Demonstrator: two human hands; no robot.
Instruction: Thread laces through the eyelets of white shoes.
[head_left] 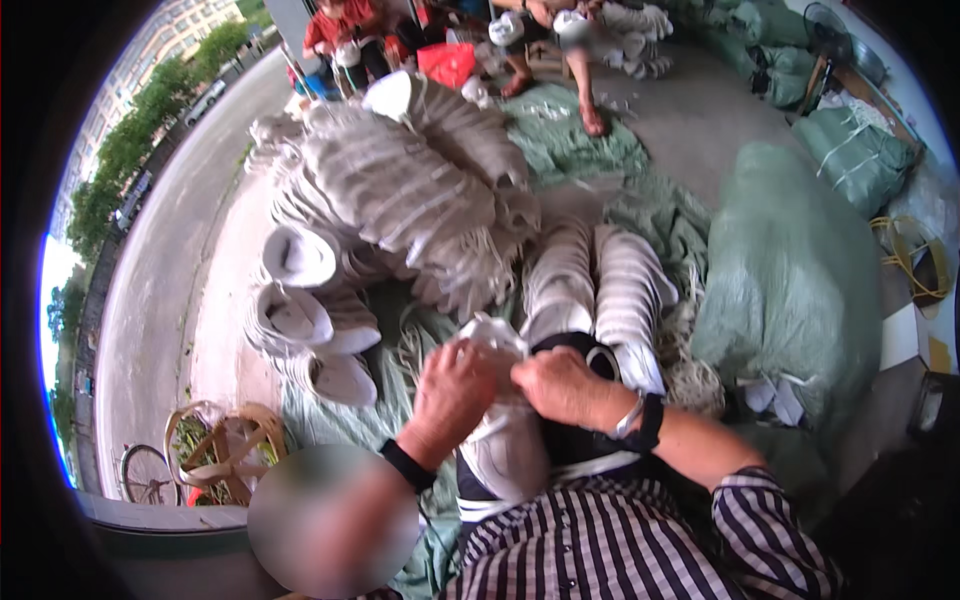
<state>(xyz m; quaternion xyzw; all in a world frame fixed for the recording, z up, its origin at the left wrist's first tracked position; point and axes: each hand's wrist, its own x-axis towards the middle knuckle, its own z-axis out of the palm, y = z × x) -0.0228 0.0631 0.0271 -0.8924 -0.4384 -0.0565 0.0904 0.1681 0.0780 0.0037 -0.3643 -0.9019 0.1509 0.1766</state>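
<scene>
While your left hand and right hand close together, fingers curled and pinching a white shoe, it lies on your lap beneath them, stacked white shoes just beyond.

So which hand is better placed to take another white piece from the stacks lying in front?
Probably the right hand: it lies closer to the stacks just ahead. The left hand grips the white piece on the lap more fully, so it can keep it steady.
</scene>
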